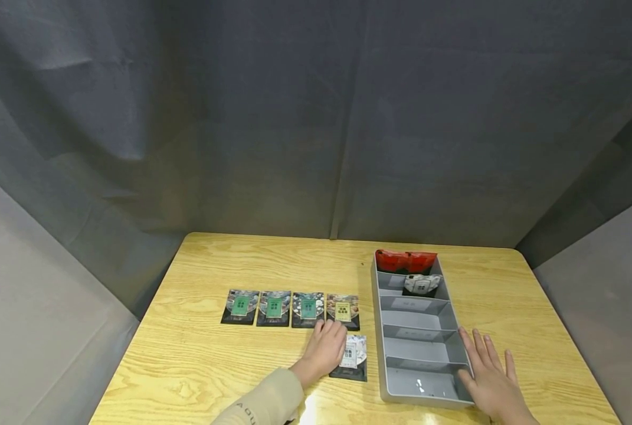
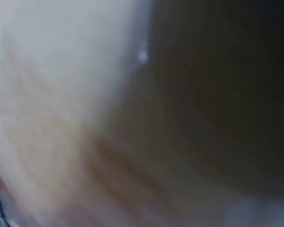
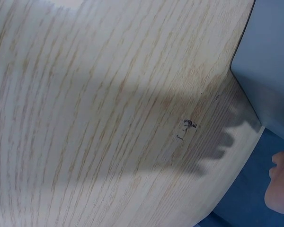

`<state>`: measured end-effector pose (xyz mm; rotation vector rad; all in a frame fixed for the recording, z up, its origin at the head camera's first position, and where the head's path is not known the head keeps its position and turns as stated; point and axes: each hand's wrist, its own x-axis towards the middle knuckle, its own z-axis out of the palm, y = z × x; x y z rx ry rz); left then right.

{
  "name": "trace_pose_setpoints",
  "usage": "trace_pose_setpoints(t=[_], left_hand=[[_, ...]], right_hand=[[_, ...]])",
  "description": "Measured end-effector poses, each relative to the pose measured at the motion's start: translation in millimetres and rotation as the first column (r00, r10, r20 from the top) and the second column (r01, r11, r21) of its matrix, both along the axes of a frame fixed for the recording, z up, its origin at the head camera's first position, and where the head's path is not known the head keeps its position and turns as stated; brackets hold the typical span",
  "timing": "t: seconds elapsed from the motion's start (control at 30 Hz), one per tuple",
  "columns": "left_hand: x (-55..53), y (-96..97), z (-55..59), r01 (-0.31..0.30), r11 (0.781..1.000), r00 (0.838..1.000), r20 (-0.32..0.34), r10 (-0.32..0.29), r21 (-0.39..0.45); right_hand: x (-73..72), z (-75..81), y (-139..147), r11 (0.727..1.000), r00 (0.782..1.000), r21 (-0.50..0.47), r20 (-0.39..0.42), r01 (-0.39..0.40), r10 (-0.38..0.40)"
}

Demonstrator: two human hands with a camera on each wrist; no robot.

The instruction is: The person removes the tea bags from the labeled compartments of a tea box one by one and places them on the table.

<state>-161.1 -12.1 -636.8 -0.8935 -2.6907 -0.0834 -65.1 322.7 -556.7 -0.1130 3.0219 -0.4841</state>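
In the head view my left hand (image 1: 326, 347) lies over the left edge of a white-and-black packet (image 1: 351, 358) flat on the table. Its fingers look bent; the fingertips and thumb are hidden, so a grip cannot be made out. Just beyond lies a row of dark packets: two green-labelled ones, a teal-labelled one (image 1: 308, 309) and a yellow-labelled one (image 1: 343, 311). My right hand (image 1: 490, 378), fingers spread, rests along the right wall of a grey divided box (image 1: 382, 348), thumb at its rim. The left wrist view is blurred.
Red packets (image 1: 406, 261) stand in the box's farthest compartment, and a white-and-black packet (image 1: 422, 284) stands in the one before it. Dark curtains (image 1: 273, 147) hang behind the wooden table (image 1: 188, 354). In the right wrist view the box's corner (image 3: 270, 71) shows.
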Motion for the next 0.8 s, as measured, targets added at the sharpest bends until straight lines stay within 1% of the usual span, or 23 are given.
trace_pose_setpoints(t=[0.5, 0.8], left_hand=[[-0.4, 2.8, -0.7, -0.072, 0.997, 0.997, -0.005, 0.072, -0.021], [-0.5, 2.9, -0.5, -0.088, 0.996, 0.996, 0.007, 0.088, -0.013]], right_hand=[[-1.4, -1.6, -0.4, 1.000, 1.000, -0.007, 0.010, 0.010, -0.010], [-1.5, -0.6, -1.1, 1.000, 1.000, -0.018, 0.015, 0.013, -0.013]])
